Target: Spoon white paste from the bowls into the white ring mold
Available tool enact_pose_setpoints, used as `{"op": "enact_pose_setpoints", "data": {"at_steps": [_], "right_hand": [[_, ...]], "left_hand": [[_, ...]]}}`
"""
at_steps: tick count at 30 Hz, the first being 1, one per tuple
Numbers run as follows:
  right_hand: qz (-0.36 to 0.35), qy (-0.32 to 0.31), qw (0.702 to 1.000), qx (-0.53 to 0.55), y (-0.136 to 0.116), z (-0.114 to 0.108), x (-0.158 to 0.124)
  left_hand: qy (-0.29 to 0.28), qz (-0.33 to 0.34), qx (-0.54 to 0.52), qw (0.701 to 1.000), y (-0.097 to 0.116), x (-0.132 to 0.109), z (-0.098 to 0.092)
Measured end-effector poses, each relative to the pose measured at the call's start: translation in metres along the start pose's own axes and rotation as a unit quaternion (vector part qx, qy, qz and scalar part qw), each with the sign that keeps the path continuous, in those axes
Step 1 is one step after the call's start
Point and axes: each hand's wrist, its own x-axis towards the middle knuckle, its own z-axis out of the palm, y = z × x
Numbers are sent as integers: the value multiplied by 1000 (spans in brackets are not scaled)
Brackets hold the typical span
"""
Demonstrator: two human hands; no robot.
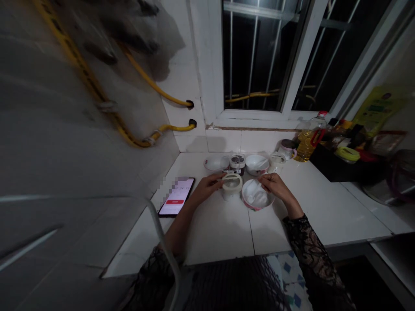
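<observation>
Evidently the left hand [209, 189] rests curled fingers against the cream-topped jar [232, 189], and the right hand [275, 186] bunches its fingertips at the rim of the bowl [256, 208], pinching what I cannot tell. Nearer the right hand, just right of the jar on the tabletop [217, 235], the round bowl shows white inside, pinkish outside.

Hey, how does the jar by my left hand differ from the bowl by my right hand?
The jar is narrower and upright, while the bowl is wider and rounded.
The jar has a cream-coloured top; the bowl is white inside with pink on its outer wall.
Your left hand is at the jar, your right hand at the bowl.
Both stand on the white counter.
</observation>
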Motion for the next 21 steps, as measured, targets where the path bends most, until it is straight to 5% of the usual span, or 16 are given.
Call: {"op": "enact_pose_setpoints", "data": {"at_steps": [7,21], "right_hand": [[72,80,991,78,3,-8,6],[84,121,983,108,2,-11,6]], "left_hand": [[3,-5,-4,1000,-3,1,1],[2,-8,-4,1000,1,0,1]]}}
